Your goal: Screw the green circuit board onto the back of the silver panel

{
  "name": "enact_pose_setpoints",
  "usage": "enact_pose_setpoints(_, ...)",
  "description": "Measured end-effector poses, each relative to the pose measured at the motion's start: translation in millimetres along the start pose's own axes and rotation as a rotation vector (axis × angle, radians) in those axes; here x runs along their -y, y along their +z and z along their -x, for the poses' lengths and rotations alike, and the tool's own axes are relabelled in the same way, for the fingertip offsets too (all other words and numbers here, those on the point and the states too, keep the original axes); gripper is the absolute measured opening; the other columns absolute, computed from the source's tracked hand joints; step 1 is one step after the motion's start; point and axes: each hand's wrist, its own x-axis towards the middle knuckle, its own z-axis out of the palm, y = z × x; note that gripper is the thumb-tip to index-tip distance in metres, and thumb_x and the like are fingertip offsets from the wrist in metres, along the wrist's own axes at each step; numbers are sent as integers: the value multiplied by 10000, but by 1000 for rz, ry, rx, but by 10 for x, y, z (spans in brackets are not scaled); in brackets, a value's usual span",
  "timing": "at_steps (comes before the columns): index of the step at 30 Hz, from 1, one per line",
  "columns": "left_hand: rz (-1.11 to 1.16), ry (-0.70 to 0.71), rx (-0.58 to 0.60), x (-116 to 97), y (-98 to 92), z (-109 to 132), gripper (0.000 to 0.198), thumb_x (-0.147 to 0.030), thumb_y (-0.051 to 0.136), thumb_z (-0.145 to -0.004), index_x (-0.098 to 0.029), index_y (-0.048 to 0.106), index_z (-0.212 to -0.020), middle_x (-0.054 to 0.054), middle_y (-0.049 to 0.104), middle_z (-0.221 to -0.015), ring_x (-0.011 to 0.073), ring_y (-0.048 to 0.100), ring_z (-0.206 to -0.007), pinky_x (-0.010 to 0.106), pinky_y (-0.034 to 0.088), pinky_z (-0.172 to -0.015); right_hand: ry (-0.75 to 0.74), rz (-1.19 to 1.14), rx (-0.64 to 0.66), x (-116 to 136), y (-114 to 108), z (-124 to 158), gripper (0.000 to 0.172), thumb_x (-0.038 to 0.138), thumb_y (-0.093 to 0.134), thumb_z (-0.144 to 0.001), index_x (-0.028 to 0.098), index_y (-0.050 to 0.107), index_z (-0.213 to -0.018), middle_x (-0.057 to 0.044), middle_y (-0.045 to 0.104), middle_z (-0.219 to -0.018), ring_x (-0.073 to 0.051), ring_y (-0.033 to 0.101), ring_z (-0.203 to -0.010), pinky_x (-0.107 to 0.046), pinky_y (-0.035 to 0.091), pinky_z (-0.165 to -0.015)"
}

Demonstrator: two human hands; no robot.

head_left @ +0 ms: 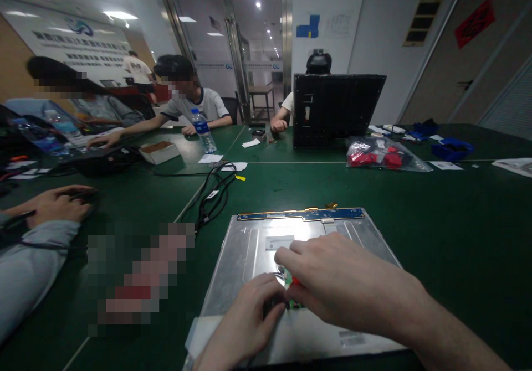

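A flat metal-backed display panel lies face down in front of me, with a blue circuit strip along its far edge. Near its middle is a small green circuit board, mostly covered by my hands. My right hand is over the board, fingers closed round a small red object whose kind I cannot make out. At the board's left side my left hand rests on the panel, fingers curled with the tips together; what they pinch, if anything, is hidden. Thin wires show between the hands.
Black cables lie beyond the panel's left corner. A co-worker's hand is at the left. Farther back are a water bottle, an open small box, a black monitor, a plastic bag of red parts and blue trays.
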Motion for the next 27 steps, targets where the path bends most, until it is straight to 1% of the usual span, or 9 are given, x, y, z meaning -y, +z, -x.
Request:
enact_pose_setpoints(3,-8,-2,-7,11,7,-6,147,-97,545,-807,-193,651,-837,40,704,-936,226,632,-904,313,464,-831,-17,-13,6,11,-25,11,109,234,597,-885,176,571,-974,-34,629,-855,-146,513,-638,-266,259,-497)
enact_pose_setpoints(7,-1,16,-19,24,13,-12,169,-91,536,-817,-194,663,-859,42,704,-928,227,633,-911,310,459,-830,-51,-11,11,7,-44,24,125,160,592,-835,181,547,-950,-29,594,-850,-135,467,-612,-252,257,-470)
enact_pose_setpoints(9,-3,17,-23,28,13,-10,183,-87,531,-820,-197,668,-875,42,706,-933,226,633,-914,311,457,-830,-54,5,16,-1,-32,21,145,138,593,-823,181,542,-951,-24,591,-833,-134,472,-606,-256,251,-467)
enact_pose_setpoints(14,-14,0,3,5,1,-6,159,-105,534,-825,-197,661,-854,47,705,-938,233,626,-923,324,456,-850,-36,31,-6,-24,22,5,105,167,587,-882,183,551,-979,-21,621,-826,-143,541,-635,-271,256,-489)
enact_pose_setpoints(18,18,8,12,-21,-7,-9,146,-105,534,-826,-196,648,-819,47,703,-951,227,628,-919,316,453,-842,-10,17,-8,-26,13,3,75,218,559,-925,179,565,-988,-24,635,-826,-147,552,-636,-278,270,-498)
enact_pose_setpoints(21,17,14,4,-7,-1,-12,157,-93,542,-823,-201,653,-851,40,704,-968,226,629,-939,310,450,-856,-14,-6,24,-14,-29,9,121,236,587,-897,172,566,-997,-40,633,-858,-147,534,-646,-270,279,-499)
enact_pose_setpoints(24,16,20,1,12,5,-11,174,-86,543,-829,-204,659,-881,36,707,-980,226,630,-957,307,449,-871,-17,-37,50,-6,-53,16,139,182,600,-860,177,561,-993,-39,615,-854,-142,498,-642,-253,272,-493)
enact_pose_setpoints(27,15,16,6,5,1,-9,170,-84,545,-827,-201,659,-874,36,703,-969,225,630,-956,306,448,-874,-26,-26,34,-11,-37,20,143,148,590,-851,180,556,-986,-30,602,-831,-135,476,-622,-251,252,-485)
